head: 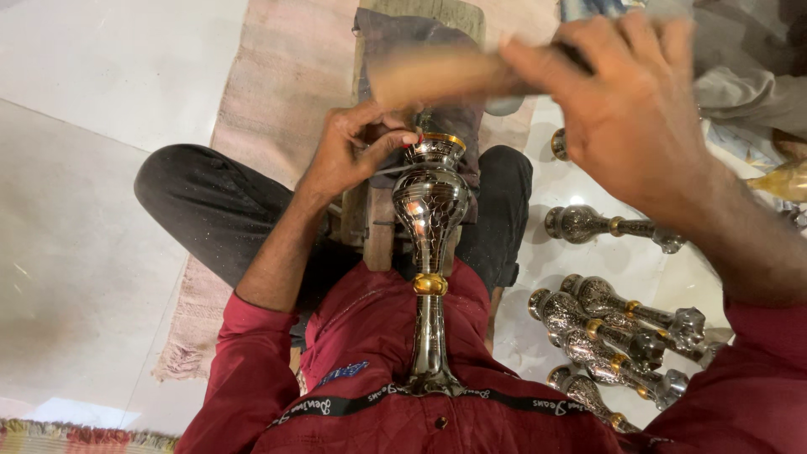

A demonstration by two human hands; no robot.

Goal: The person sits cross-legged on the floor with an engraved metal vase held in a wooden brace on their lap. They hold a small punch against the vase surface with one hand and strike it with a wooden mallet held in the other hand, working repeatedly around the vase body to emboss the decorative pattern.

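An engraved silver metal vase (429, 210) with gold bands lies lengthwise along my lap, its foot against my chest and its mouth resting on a wooden block (380, 227). My left hand (353, 147) pinches a thin metal tool against the rim of the vase's mouth. My right hand (626, 105) is raised above and to the right, gripping a wooden-handled hammer (437, 77) that is blurred by motion, with the handle pointing left over the vase's mouth.
Several similar silver vases (618, 324) lie on the white tiled floor at my right, another (609, 225) lying apart above them. A pink mat (277, 76) lies under my crossed legs. Another person's grey clothing (748, 76) shows at the top right.
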